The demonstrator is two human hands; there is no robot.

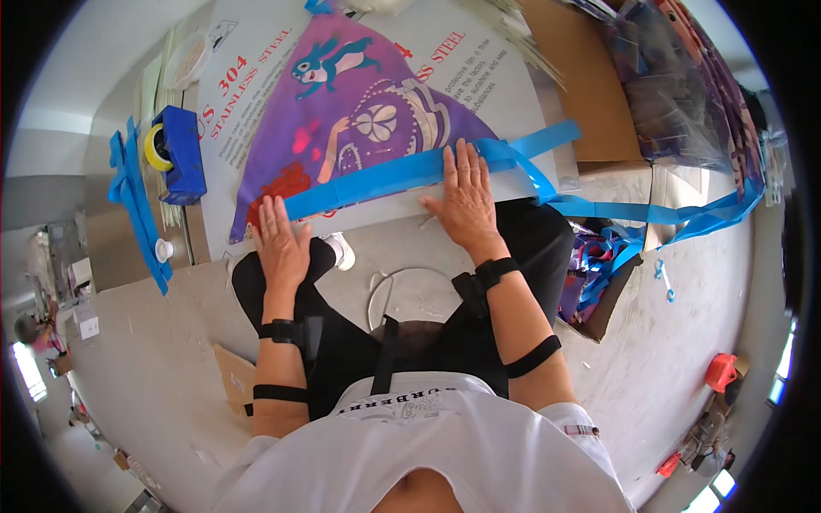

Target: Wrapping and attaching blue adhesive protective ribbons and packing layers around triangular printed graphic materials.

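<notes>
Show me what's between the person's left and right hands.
In the head view, a stretch of flat blue ribbon spans from the left hand to the right hand, along the purple printed cloth's lower edge.

Smooth, pale grey floor (162, 368): I see scuffs across it.
Flat, brownish-grey metal tabletop (115, 248): it spans my upper left.
Plain, off-white wall (759, 389): it edges my far right.
Bright, rectangular windows (782, 363): they glow at both side rims.
</notes>
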